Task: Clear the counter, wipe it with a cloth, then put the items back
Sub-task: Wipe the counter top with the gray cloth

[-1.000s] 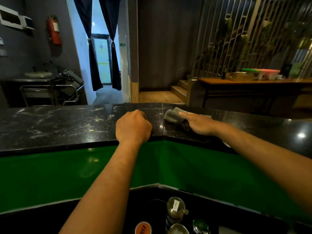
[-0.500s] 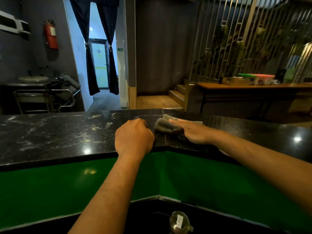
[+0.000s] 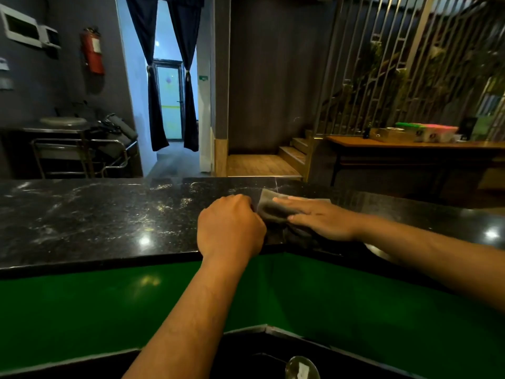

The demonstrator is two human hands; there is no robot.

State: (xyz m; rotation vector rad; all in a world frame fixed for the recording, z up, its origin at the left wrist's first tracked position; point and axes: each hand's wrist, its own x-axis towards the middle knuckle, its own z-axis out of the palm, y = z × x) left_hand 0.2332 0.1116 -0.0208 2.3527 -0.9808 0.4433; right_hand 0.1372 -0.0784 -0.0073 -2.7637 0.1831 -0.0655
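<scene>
Flat right hand (image 3: 321, 218) presses the cloth (image 3: 269, 207), lying left-right, near the surface (image 3: 90, 220) corner edge; left hand (image 3: 231, 227) clenched; frame-left open.

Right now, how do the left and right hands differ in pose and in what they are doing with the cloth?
The left hand is curled into a fist at the cloth's left edge; the right hand lies flat with fingers extended. The right hand presses on top of the cloth, while whether the left hand grips its edge is hidden. Both rest on the black counter near its corner.
</scene>
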